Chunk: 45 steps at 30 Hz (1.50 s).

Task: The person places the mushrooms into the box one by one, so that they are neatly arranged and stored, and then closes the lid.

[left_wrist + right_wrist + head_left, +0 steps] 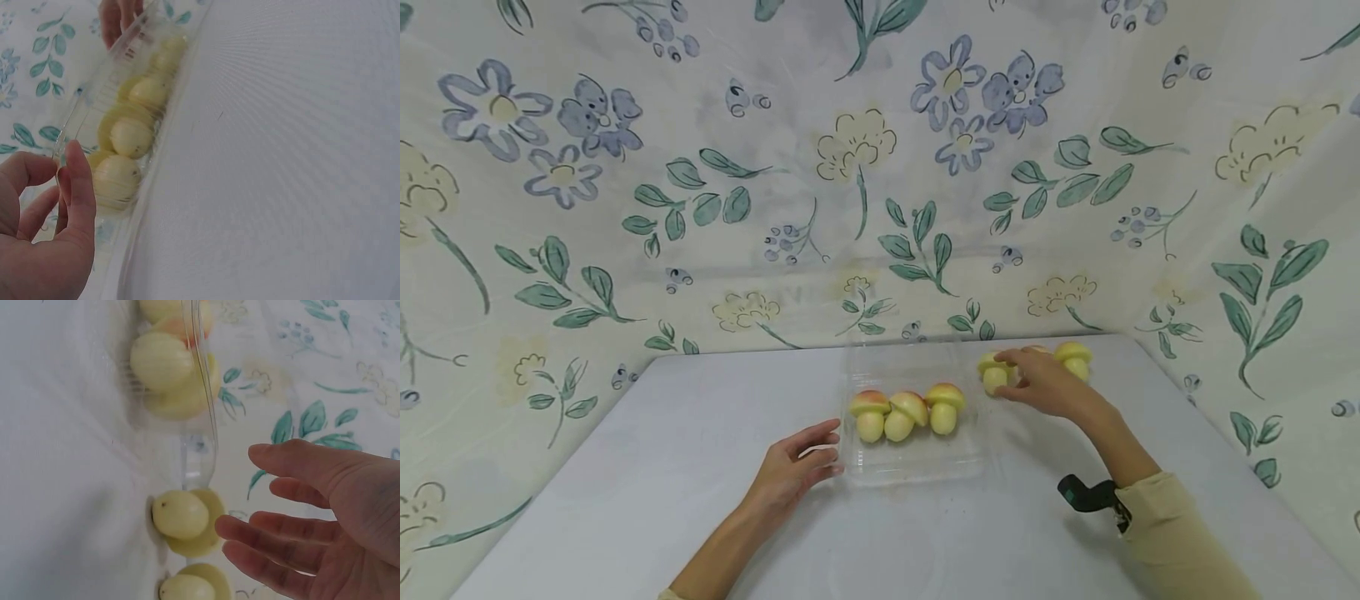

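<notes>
Yellow, the leftmost loose mushroom (995, 381) near the desk's (685, 433) far edge is best stem-pinched. The right hand (1048, 385) is spread, unclosed; whether the tray (910, 477) is gripped by the left hand (793, 462) cannot be told.

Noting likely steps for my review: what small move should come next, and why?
Perhaps the right hand should close gently on the nearest loose mushroom: its open fingers are beside it, and three other mushrooms already sit in the clear box.

Left hand (786, 468) with fingers lightly bent, right hand (1049, 383) stretched farther forward, thumb and fingers parted
</notes>
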Available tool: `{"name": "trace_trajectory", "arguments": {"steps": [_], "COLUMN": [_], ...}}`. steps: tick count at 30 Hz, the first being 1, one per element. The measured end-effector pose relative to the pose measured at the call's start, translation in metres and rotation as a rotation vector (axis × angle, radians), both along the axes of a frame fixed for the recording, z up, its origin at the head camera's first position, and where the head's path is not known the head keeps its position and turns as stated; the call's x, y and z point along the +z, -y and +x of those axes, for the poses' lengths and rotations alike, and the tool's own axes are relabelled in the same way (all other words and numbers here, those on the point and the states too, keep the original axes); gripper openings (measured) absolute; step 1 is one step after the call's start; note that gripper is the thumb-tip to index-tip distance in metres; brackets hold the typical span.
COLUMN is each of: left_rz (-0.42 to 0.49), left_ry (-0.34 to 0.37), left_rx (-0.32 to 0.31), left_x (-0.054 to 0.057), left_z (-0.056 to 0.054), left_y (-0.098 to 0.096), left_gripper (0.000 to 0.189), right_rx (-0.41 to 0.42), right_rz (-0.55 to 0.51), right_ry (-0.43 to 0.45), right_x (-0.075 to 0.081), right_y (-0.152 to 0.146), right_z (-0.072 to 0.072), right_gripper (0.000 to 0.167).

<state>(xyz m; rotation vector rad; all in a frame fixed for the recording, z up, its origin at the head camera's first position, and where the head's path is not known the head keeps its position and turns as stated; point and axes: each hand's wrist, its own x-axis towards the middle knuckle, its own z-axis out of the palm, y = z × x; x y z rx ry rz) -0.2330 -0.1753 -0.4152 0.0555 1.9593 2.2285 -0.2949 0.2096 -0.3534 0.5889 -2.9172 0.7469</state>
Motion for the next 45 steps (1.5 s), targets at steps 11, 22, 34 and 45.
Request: {"name": "trace_trajectory", "arguments": {"steps": [11,22,34,45], "left_rz": [-0.025,-0.017,-0.020,-0.020], "left_ry": [0.011,0.004,-0.010,-0.002], "left_rx": [0.009,0.010,-0.003,0.003], "left_x": [-0.001,-0.001,0.002,-0.001], "left_z": [0.000,0.000,0.002,0.001], "left_y": [0.000,0.001,-0.001,0.001], "left_gripper": [0.054,0.054,0.055,0.055], "right_rx": [0.000,-0.075,-0.135,-0.206], "right_rz": [-0.029,-0.030,-0.021,-0.024], "right_ry": [-0.005,-0.013,-0.029,-0.061], "right_x": [-0.009,-0.015,-0.021,-0.026], "right_y": [-0.031,-0.055,-0.075,-0.082], "right_z": [-0.005,-0.011,-0.014,-0.014], "right_gripper": [0.047,0.049,0.052,0.051]}}
